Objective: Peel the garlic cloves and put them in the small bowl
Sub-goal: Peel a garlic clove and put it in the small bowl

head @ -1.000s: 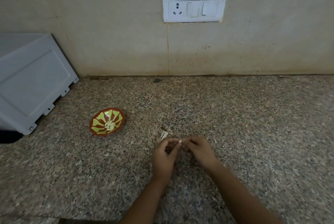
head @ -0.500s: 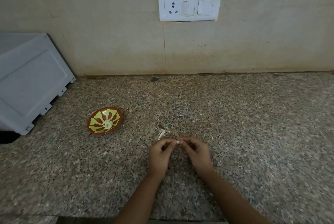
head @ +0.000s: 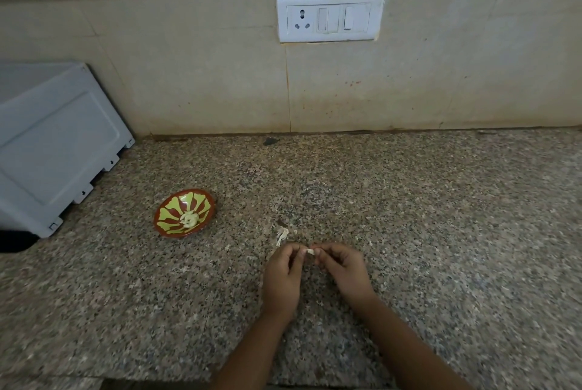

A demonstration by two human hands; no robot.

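While you hold the garlic clove (head: 310, 251) pinched between the fingertips (head: 296, 253) of your left hand (head: 282, 276) and those of your right hand (head: 341, 270), both hands curled in close just above the countertop (head: 409, 232), note the main risk. The clove is small, the grip takes only its ends, and a hard pull on the skin could pop it out onto the speckled stone, where it would likely roll and be hard to spot. Second risk: the small bowl (head: 167, 215) sits well apart to your left, toward the grey appliance (head: 53, 144), so the carry crosses open counter, and a loose pinch on a slick peeled clove could drop it short. Third: bits of skin may cling and travel into the bowl, joining the peeled cloves (head: 189, 219) at its centre. Loose peel scraps (head: 281, 234) lie just beyond your left hand. Not resolved: how much skin is left on the clove, since your fingers cover most of it; which digits do the pinching; the count of cloves in the bowl, which read as one pale clump; whether any unpeeled cloves are left, none being visible. The appliance is cut off at the left edge.
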